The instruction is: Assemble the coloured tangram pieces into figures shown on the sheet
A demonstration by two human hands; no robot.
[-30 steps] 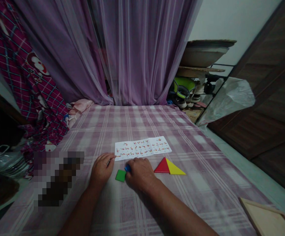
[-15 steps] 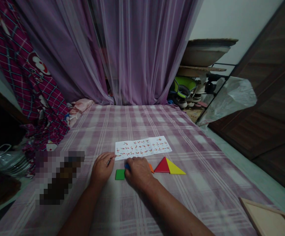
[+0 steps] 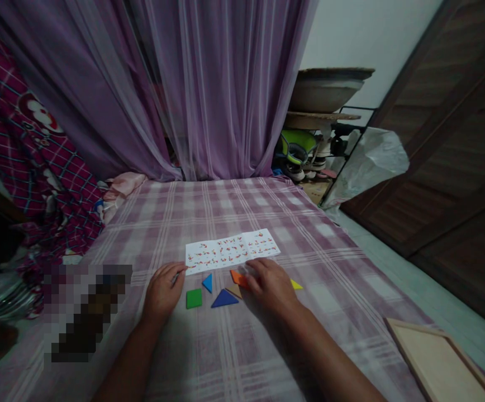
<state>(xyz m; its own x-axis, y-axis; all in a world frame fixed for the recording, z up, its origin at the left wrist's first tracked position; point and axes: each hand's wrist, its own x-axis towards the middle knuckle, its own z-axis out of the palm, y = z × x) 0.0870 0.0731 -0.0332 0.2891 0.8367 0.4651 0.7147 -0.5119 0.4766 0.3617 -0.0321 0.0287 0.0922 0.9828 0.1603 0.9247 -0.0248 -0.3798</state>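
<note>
My left hand (image 3: 163, 293) lies on the cloth with its fingers stretched out, the tips at the near left corner of a printed pattern sheet (image 3: 229, 252). My right hand (image 3: 272, 286) is over the right side of the tangram pieces, index finger and thumb apart. Its thumb is at the right end of the orange piece (image 3: 238, 278). Left of it lie a green square (image 3: 194, 298), a small light-blue triangle (image 3: 208, 283), a dark-blue triangle (image 3: 224, 299) and a partly covered tan piece (image 3: 234, 291). A yellow tip (image 3: 296, 285) shows past the hand; the red triangle is hidden.
A plaid cloth (image 3: 209, 357) covers the surface. At the lower right lies a shallow wooden tray (image 3: 439, 363). A blurred-out patch (image 3: 87, 312) is at the left. Behind are purple curtains (image 3: 221, 100) and a rack with shoes and a green item (image 3: 303, 146).
My right hand has moved right, off the light-blue triangle, to the orange piece, uncovering the dark-blue triangle and covering the red one. My left hand stays by the sheet. The view has shifted slightly right.
</note>
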